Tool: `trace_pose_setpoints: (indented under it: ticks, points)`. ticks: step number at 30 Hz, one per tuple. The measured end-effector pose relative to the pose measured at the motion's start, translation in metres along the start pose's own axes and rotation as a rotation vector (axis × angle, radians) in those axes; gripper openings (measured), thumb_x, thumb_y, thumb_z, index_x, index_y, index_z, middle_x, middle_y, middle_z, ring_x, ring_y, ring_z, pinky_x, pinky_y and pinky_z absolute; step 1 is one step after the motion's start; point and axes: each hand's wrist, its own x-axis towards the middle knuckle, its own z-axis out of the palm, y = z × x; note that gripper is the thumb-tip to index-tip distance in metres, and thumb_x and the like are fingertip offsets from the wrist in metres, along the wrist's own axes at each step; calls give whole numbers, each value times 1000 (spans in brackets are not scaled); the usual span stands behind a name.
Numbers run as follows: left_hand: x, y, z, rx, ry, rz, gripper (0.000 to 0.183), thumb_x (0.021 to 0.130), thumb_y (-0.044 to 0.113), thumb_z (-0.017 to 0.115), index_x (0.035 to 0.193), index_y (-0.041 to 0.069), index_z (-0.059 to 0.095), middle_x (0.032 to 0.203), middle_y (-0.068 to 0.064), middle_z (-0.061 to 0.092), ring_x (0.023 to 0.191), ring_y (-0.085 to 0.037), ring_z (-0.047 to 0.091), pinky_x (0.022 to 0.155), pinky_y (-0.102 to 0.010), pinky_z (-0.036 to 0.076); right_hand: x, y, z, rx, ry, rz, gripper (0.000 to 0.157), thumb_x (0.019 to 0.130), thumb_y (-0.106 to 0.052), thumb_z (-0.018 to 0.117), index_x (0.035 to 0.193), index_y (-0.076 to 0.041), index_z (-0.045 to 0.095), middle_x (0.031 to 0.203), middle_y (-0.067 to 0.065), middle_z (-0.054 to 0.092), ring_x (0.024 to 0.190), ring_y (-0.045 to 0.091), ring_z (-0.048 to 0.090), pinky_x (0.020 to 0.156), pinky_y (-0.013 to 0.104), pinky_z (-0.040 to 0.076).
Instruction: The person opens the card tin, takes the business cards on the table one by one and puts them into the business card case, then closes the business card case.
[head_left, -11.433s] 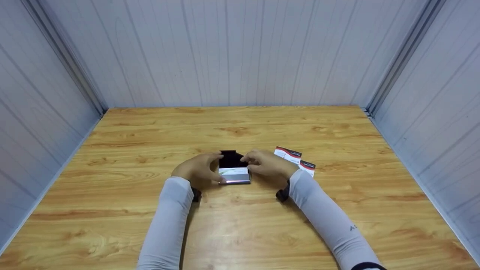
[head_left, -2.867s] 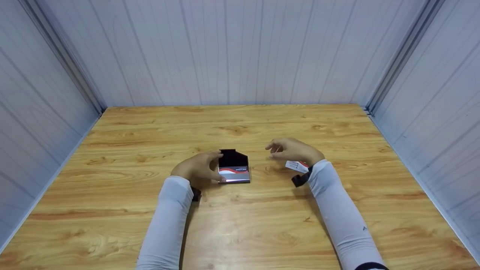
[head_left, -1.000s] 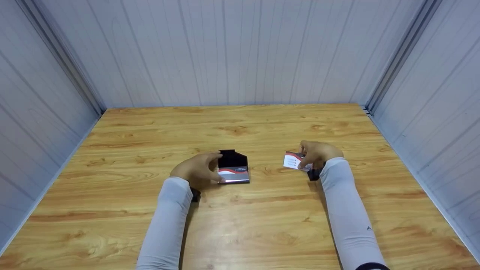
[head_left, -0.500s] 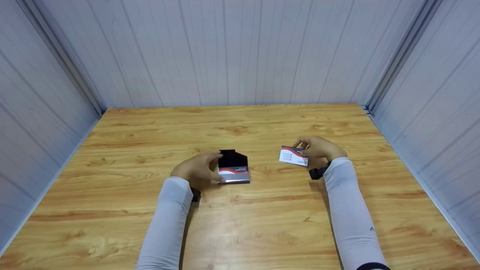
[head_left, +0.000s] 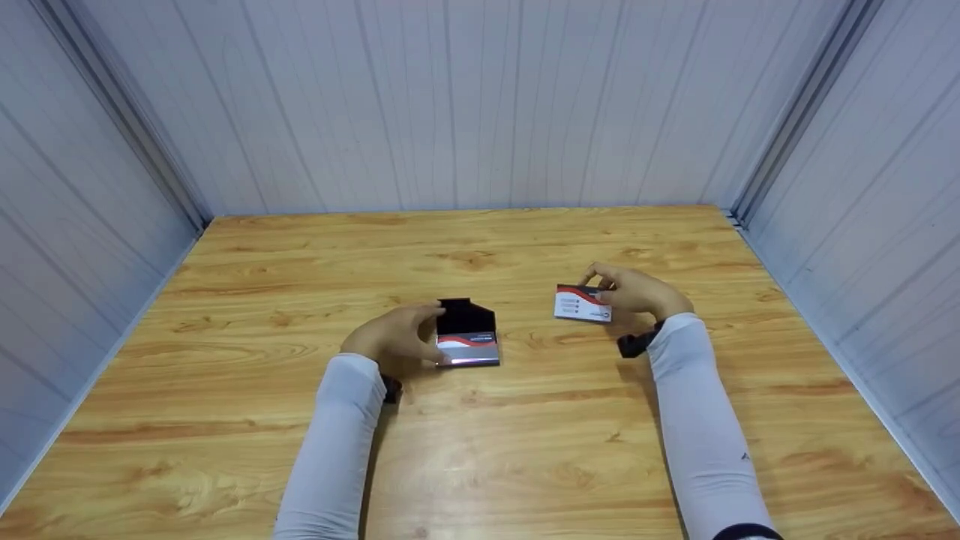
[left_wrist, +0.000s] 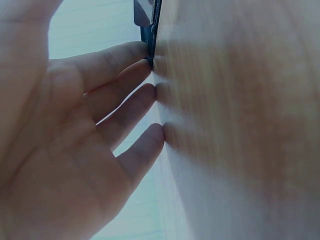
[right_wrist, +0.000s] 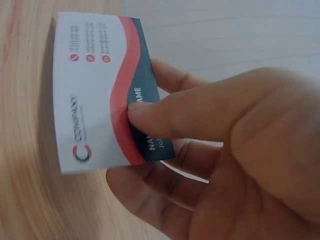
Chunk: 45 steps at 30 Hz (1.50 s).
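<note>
An open business card case (head_left: pixel 466 360), with a black lining and shiny metal front, lies on the table with a card (head_left: pixel 466 340) in it. My left hand (head_left: pixel 394 334) rests at its left side, thumb on the front corner and index finger at the raised lid. In the left wrist view, the extended fingers (left_wrist: pixel 130 107) touch the table and the case's dark edge (left_wrist: pixel 151 35). My right hand (head_left: pixel 637 291) pinches a white, red and dark business card (head_left: pixel 577 304) to the right of the case. In the right wrist view the thumb lies on its printed face (right_wrist: pixel 90 100); whether more cards are behind is hidden.
The wood-grain table (head_left: pixel 480 465) meets pale panelled walls (head_left: pixel 465 105) at the back and on both sides. Dark wrist straps with small devices (head_left: pixel 636 345) sit near the tabletop.
Over the last second the right hand has lifted the business card and straightened it, shifting slightly away from me. Earlier, two cards lay at the right. The left hand and case have stayed still.
</note>
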Motion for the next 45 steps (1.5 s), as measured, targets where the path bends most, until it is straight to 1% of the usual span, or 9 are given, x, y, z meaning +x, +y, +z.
trace_pose_setpoints:
  ticks: [6, 11, 16, 21, 24, 29, 33, 40, 45]
  points:
    - [0, -1, 0, 6, 4, 0, 104, 76, 53, 85, 159, 20, 32, 164, -5, 24, 149, -28, 20, 118, -51, 22, 5, -4, 3, -17, 20, -7, 36, 104, -11, 49, 139, -19, 51, 118, 22, 61, 104, 34, 60, 91, 49, 45]
    - [0, -1, 0, 9, 0, 6, 104, 76, 53, 85, 159, 20, 32, 164, -5, 23, 150, -28, 20, 118, -52, 22, 8, -10, 6, -27, 60, -38, 36, 105, -13, 49, 139, -22, 53, 116, 19, 63, 103, 33, 60, 91, 49, 44]
    - [-1, 0, 0, -16, 1, -4, 104, 76, 52, 85, 159, 22, 32, 165, -5, 22, 150, -29, 19, 118, -52, 22, 11, -15, 11, -27, 80, -79, 36, 105, -10, 49, 138, -20, 56, 113, 18, 64, 99, 31, 60, 88, 46, 45]
    - [-1, 1, -1, -16, 4, -8, 103, 76, 49, 86, 159, 22, 31, 165, -5, 22, 150, -29, 18, 118, -52, 22, 15, -21, 16, 0, 83, -103, 38, 104, -7, 48, 139, -19, 57, 113, 16, 64, 98, 28, 60, 84, 41, 46]
    - [-1, 1, -1, -5, 8, -15, 103, 76, 51, 85, 159, 23, 31, 164, -5, 22, 150, -30, 18, 118, -53, 22, 17, -26, 20, 21, 101, -122, 38, 104, -8, 49, 139, -19, 58, 114, 15, 64, 96, 27, 60, 82, 40, 46]
    - [-1, 0, 0, 5, 8, -15, 103, 76, 52, 85, 159, 23, 32, 164, -6, 22, 150, -30, 19, 118, -53, 22, 22, -31, 25, 47, 137, -172, 32, 104, -9, 51, 134, -13, 61, 112, 15, 65, 96, 27, 62, 81, 39, 49]
    - [0, 0, 1, 9, 13, -10, 103, 76, 51, 86, 159, 22, 32, 164, -6, 23, 149, -30, 20, 118, -52, 22, 24, -33, 30, 84, 149, -212, 25, 103, -9, 54, 127, -8, 62, 112, 16, 67, 100, 27, 64, 84, 41, 52]
    - [0, -1, 2, 0, 7, -12, 103, 76, 51, 86, 159, 22, 32, 164, -6, 22, 150, -30, 19, 118, -53, 22, 31, -40, 41, 73, 179, -272, 21, 103, -13, 59, 122, -11, 66, 107, 9, 68, 97, 24, 63, 83, 42, 52]
    - [-1, 0, 1, 6, 6, -8, 103, 77, 50, 86, 159, 20, 31, 164, -7, 22, 150, -30, 19, 118, -52, 22, 37, -48, 52, 85, 193, -308, 20, 102, -13, 61, 121, -9, 67, 106, 8, 70, 97, 22, 65, 83, 41, 54]
